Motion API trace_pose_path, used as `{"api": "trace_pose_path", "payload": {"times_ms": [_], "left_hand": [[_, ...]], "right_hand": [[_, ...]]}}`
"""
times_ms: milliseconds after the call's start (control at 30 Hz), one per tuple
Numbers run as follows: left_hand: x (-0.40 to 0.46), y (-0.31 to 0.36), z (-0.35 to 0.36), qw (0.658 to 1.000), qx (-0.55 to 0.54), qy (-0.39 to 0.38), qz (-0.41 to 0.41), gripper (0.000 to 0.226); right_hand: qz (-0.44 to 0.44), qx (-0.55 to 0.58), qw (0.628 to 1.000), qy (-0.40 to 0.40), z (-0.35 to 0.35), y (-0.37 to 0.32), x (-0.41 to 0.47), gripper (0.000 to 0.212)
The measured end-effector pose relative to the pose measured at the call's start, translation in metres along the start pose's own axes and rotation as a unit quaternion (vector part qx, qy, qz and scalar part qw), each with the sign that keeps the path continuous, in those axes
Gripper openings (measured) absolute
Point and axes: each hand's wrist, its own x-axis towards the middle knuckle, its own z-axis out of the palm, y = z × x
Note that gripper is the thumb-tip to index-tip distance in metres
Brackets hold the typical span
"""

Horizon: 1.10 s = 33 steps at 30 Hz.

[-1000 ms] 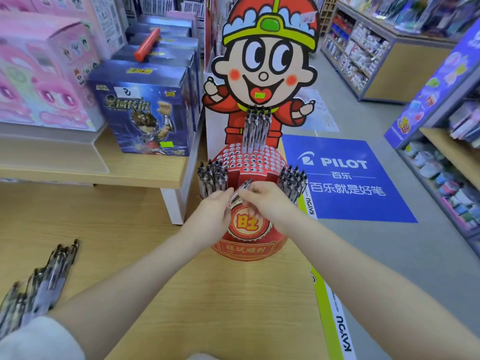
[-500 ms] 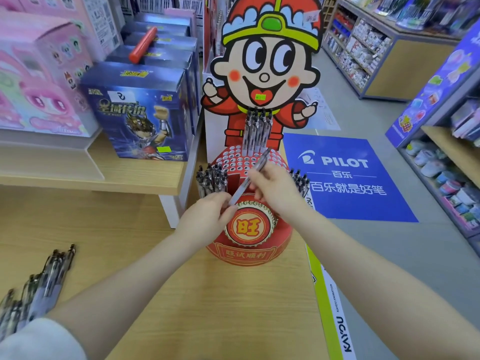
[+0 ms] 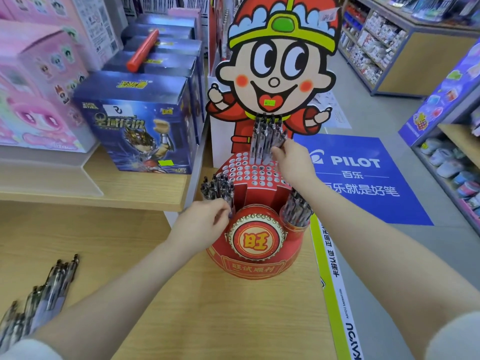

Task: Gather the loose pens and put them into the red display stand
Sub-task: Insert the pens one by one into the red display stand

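Note:
The red display stand (image 3: 255,266) sits on the wooden table, topped with a perforated dome and a cartoon figure behind. A cluster of pens (image 3: 262,141) stands upright in the dome's back holes. My right hand (image 3: 293,165) pinches one pen (image 3: 279,141) at the right side of that cluster, tip down among the holes. My left hand (image 3: 202,224), fingers curled, rests against the stand's left side just below the left cup of pens (image 3: 217,188); whether it holds anything is hidden. A right cup of pens (image 3: 297,211) stands full. Loose pens (image 3: 39,302) lie at the table's lower left.
Blue boxed toys (image 3: 137,126) and pink boxes (image 3: 33,94) fill a raised shelf to the left. A red tube (image 3: 142,49) lies on the blue boxes. The table's right edge (image 3: 335,294) drops to an aisle with a blue floor sticker (image 3: 363,178). Shelving stands at right.
My right hand has carried a pen from the stand's front up and back to the upright cluster on the dome. My left hand stayed by the stand's left side.

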Motion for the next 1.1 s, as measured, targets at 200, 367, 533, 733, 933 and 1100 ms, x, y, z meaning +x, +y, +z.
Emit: {"api": "trace_pose_path", "payload": {"times_ms": [200,367,533,733,933,1100], "left_hand": [[0.004,0.001,0.004,1.000,-0.008,-0.005,0.015,0.017],[0.004,0.002,0.005,1.000,-0.006,-0.007,0.017,0.017],[0.003,0.000,0.006,0.999,-0.005,-0.016,0.029,0.017],[-0.015,-0.008,0.002,0.998,0.026,-0.037,0.046,0.018],[-0.043,-0.015,-0.008,0.998,0.053,-0.013,0.044,0.016],[-0.073,-0.026,-0.009,0.997,0.077,-0.021,0.022,0.020]], "right_hand": [[-0.034,-0.133,0.990,-0.016,0.002,-0.008,0.013,0.031],[-0.043,-0.242,0.969,-0.034,0.008,-0.010,0.015,0.035],[-0.013,-0.245,0.966,-0.084,0.006,-0.008,0.015,0.016],[-0.039,-0.215,0.975,-0.030,0.002,-0.008,-0.014,0.027],[-0.091,-0.151,0.984,-0.017,-0.018,-0.024,-0.055,0.032],[-0.127,-0.150,0.977,-0.079,-0.005,-0.022,-0.113,0.036]]}}
